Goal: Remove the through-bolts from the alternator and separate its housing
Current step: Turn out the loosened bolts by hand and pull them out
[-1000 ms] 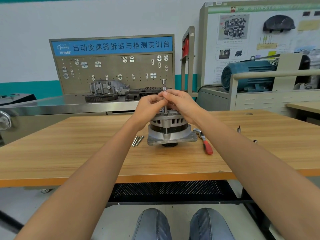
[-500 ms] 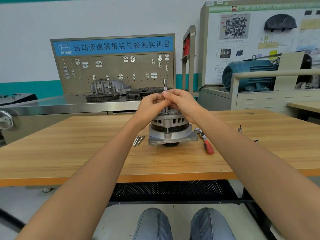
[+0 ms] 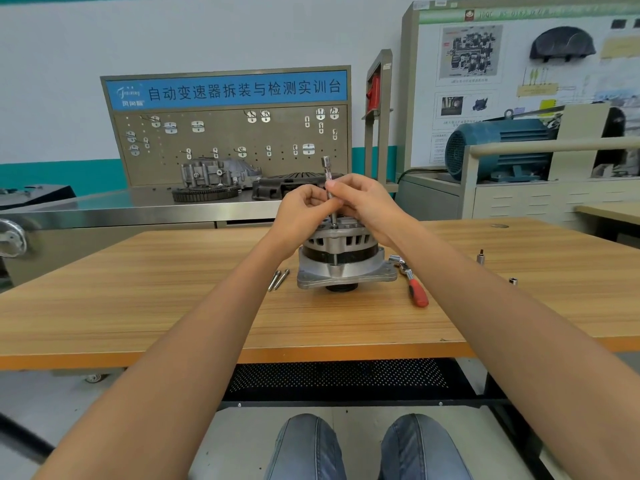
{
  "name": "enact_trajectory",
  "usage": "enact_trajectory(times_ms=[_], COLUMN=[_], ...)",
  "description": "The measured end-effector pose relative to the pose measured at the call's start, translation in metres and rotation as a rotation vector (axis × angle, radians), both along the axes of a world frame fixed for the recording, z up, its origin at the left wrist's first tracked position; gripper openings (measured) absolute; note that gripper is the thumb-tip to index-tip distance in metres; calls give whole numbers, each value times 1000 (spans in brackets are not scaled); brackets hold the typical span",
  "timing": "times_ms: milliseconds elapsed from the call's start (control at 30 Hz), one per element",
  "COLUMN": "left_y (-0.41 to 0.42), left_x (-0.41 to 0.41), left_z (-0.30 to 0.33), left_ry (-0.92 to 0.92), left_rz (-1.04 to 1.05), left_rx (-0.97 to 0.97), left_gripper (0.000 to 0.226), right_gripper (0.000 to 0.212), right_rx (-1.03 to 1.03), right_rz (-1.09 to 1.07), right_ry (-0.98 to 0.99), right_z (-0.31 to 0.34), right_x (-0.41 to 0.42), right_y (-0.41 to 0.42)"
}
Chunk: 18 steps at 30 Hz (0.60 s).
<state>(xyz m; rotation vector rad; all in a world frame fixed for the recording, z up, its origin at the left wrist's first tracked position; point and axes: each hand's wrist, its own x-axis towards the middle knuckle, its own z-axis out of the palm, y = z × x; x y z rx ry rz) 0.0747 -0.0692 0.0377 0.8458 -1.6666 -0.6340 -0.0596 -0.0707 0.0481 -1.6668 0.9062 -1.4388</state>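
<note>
While upright on alternator (image 3: 341, 258): one extension bar (image 3: 328, 183), two pinching hands (image 3: 304, 209) (image 3: 367, 202).

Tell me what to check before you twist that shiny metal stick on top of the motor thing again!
1. Both hands on the tool: left hand and right hand both pinch the extension bar. Ok.
2. Bar standing upright over the alternator: ok.
3. Socket tip seated on the bolt head: too small to see. Cannot tell.
4. Alternator sitting flat on the wooden table: ok.
5. Removed bolts lying safely beside the alternator, two of them: ok.
6. Ratchet within easy reach on the right if the bolt is stiff: ok.
</note>
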Motion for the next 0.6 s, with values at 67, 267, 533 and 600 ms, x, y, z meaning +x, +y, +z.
enact_trajectory(times_ms=[67, 267, 533, 600], left_y=[0, 4, -1, 0], left_x=[1, 4, -3, -3], left_z=[0, 2, 0, 0], left_ry=[-4, -28, 19, 23], left_rz=[4, -63, 28, 24], left_rx=[-1, 0, -2, -8], left_gripper=[10, 17, 21, 21], right_gripper=[9, 15, 23, 15], right_rx=[0, 0, 24, 18], right_rz=[19, 16, 7, -3], right_ry=[-21, -5, 0, -5], right_z=[0, 0, 1, 1], right_x=[-1, -1, 1, 1], right_y=[-2, -5, -2, -2])
